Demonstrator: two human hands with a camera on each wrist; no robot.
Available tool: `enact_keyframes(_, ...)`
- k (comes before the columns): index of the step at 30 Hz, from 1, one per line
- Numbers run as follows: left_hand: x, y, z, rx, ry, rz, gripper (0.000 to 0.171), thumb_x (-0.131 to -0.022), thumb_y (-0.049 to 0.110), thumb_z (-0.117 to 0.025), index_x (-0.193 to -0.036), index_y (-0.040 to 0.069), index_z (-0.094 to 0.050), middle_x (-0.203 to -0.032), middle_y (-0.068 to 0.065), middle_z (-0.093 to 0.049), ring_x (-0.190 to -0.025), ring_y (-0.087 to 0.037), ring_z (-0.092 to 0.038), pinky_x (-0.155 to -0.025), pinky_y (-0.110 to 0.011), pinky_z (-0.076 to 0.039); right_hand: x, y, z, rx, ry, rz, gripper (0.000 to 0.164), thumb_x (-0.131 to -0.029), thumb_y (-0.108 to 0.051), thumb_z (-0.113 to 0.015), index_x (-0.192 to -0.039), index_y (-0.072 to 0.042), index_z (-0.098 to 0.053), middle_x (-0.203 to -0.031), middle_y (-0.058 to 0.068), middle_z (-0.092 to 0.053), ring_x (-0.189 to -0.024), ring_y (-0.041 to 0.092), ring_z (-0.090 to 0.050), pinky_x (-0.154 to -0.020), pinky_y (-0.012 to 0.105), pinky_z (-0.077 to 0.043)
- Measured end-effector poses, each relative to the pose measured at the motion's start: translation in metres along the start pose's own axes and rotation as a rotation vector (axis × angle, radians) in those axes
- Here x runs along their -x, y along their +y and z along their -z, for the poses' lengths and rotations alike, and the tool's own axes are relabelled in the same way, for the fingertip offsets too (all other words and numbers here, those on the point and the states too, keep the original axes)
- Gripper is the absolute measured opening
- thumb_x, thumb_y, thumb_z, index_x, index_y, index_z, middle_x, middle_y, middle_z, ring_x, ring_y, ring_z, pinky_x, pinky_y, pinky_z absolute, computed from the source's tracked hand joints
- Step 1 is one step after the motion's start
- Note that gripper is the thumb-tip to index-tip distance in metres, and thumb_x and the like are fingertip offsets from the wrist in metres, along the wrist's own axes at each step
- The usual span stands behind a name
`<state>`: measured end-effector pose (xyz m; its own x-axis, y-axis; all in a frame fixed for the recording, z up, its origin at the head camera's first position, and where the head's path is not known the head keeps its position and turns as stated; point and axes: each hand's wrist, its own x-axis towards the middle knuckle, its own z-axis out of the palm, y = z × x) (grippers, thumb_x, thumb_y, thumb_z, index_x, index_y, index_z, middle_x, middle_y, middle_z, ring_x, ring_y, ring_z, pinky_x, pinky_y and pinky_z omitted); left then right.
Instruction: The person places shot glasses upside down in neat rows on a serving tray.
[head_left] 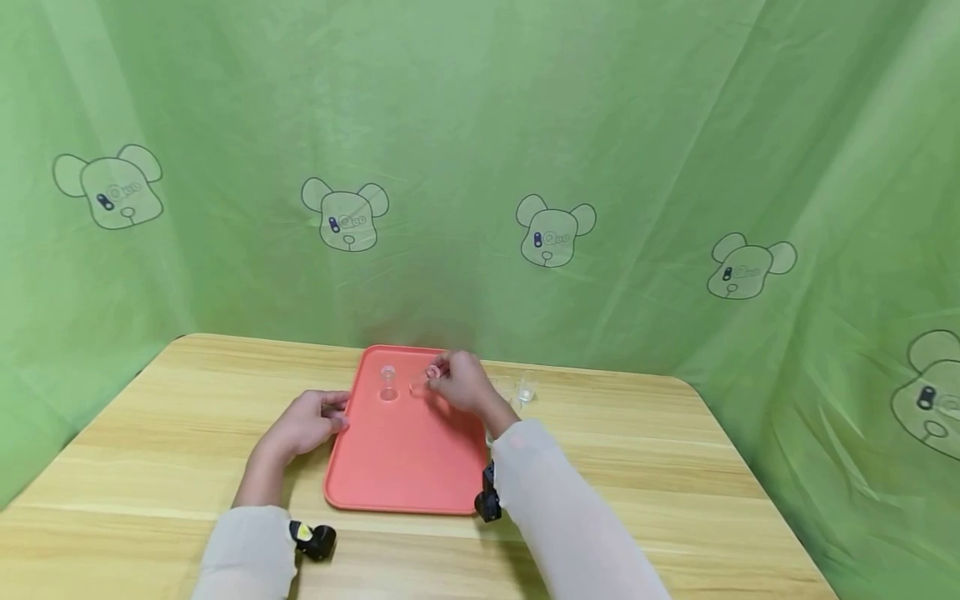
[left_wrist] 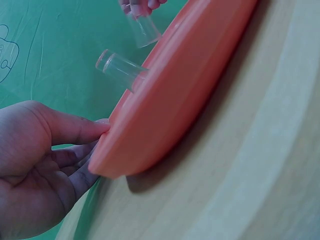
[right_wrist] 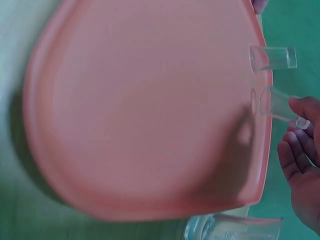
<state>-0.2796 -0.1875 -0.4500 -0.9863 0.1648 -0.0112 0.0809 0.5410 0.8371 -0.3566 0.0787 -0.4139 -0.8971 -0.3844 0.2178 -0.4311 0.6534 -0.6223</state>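
A pinkish-red tray [head_left: 408, 467] lies on the wooden table. My left hand [head_left: 302, 423] pinches its left edge, with the thumb [left_wrist: 82, 131] on the rim and the other fingers lower down. Near the tray's far left corner a small clear glass [head_left: 387, 385] stands upside down, wide mouth on the tray. Just right of it, my right hand [head_left: 463, 383] holds a second clear glass [right_wrist: 275, 102] by its narrow base, between thumb and fingers. This glass tilts a little, its mouth facing down close over the tray.
On the table right of the tray are more clear glasses [head_left: 527, 390], partly hidden by my right forearm. Green curtains [head_left: 480, 125] with bear-head outlines hang close behind the table's far edge. Wood-grain tabletop [head_left: 637, 467] stretches out on both sides of the tray.
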Motion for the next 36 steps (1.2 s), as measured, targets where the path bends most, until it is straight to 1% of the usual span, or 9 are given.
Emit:
enact_keyframes(3, 0.0, 0.0, 0.0, -0.004, 0.003, 0.002, 0.047, -0.094, -0.003, -0.061, -0.139, -0.014, -0.054, -0.117, -0.021, -0.07, -0.107, -0.029, -0.067, -0.094, -0.043, -0.057, 0.0, -0.002, -0.003, 0.003, 0.028, 0.026, 0.001, -0.088, -0.004, -0.07, -0.087, -0.003, -0.07, -0.08, 0.0, -0.064, -0.074, 0.01, -0.055, -0.071, 0.022, -0.048)
enact_keyframes(7, 0.0, 0.0, 0.0, -0.005, 0.006, 0.001, 0.047, -0.094, -0.002, -0.061, -0.139, -0.013, -0.053, -0.119, -0.021, -0.07, -0.108, -0.03, -0.067, -0.095, -0.043, -0.056, -0.001, -0.006, -0.006, -0.011, 0.052, 0.041, 0.01, -0.088, -0.001, -0.071, -0.081, -0.007, -0.067, -0.076, -0.002, -0.06, -0.07, 0.008, -0.052, -0.067, 0.02, -0.045)
enact_keyframes(9, -0.001, 0.0, 0.0, -0.003, 0.007, 0.001, 0.047, -0.094, -0.002, -0.062, -0.139, -0.014, -0.054, -0.118, -0.021, -0.07, -0.107, -0.03, -0.067, -0.095, -0.043, -0.056, -0.001, -0.006, -0.007, -0.039, 0.048, 0.035, 0.011, -0.088, 0.001, -0.07, -0.081, -0.006, -0.066, -0.075, -0.002, -0.058, -0.07, 0.008, -0.051, -0.066, 0.02, -0.043)
enact_keyframes(15, -0.001, -0.001, -0.001, -0.005, 0.004, 0.004, 0.047, -0.094, -0.002, -0.062, -0.139, -0.013, -0.054, -0.117, -0.021, -0.071, -0.107, -0.029, -0.067, -0.095, -0.044, -0.056, -0.001, -0.009, -0.011, -0.085, 0.033, -0.007, 0.007, -0.09, 0.001, -0.07, -0.085, -0.004, -0.066, -0.078, 0.0, -0.059, -0.072, 0.009, -0.053, -0.066, 0.019, -0.044)
enact_keyframes(19, -0.001, 0.0, 0.0, -0.002, 0.0, 0.009, 0.048, -0.094, -0.002, -0.062, -0.139, -0.013, -0.053, -0.118, -0.021, -0.07, -0.107, -0.029, -0.067, -0.095, -0.043, -0.057, 0.0, -0.011, -0.015, -0.076, 0.025, -0.027, 0.004, -0.091, -0.002, -0.07, -0.088, -0.004, -0.067, -0.08, -0.001, -0.06, -0.075, 0.011, -0.053, -0.068, 0.02, -0.044)
enact_keyframes(23, 0.0, 0.0, 0.001, 0.005, -0.001, 0.01, 0.048, -0.094, -0.002, -0.062, -0.14, -0.013, -0.053, -0.118, -0.021, -0.07, -0.106, -0.029, -0.067, -0.092, -0.042, -0.057, 0.0, -0.014, -0.019, -0.075, 0.016, -0.03, 0.005, -0.092, -0.004, -0.068, -0.088, -0.004, -0.066, -0.079, 0.0, -0.058, -0.077, 0.013, -0.052, -0.069, 0.023, -0.042)
enact_keyframes(30, -0.001, 0.0, 0.001, 0.002, -0.006, 0.01, 0.048, -0.094, -0.002, -0.062, -0.14, -0.013, -0.053, -0.119, -0.022, -0.07, -0.107, -0.029, -0.067, -0.092, -0.042, -0.057, -0.001, -0.014, -0.024, -0.034, 0.04, -0.045, 0.003, -0.092, -0.007, -0.071, -0.09, -0.005, -0.068, -0.079, -0.001, -0.057, -0.079, 0.013, -0.053, -0.07, 0.023, -0.043)
enact_keyframes(36, -0.001, -0.001, 0.0, 0.005, -0.001, 0.006, 0.047, -0.094, -0.003, -0.061, -0.139, -0.014, -0.053, -0.117, -0.021, -0.07, -0.107, -0.029, -0.067, -0.093, -0.043, -0.057, 0.0, -0.014, -0.024, -0.053, 0.045, -0.048, 0.004, -0.092, -0.007, -0.071, -0.091, -0.004, -0.069, -0.076, -0.001, -0.056, -0.077, 0.013, -0.053, -0.069, 0.023, -0.043)
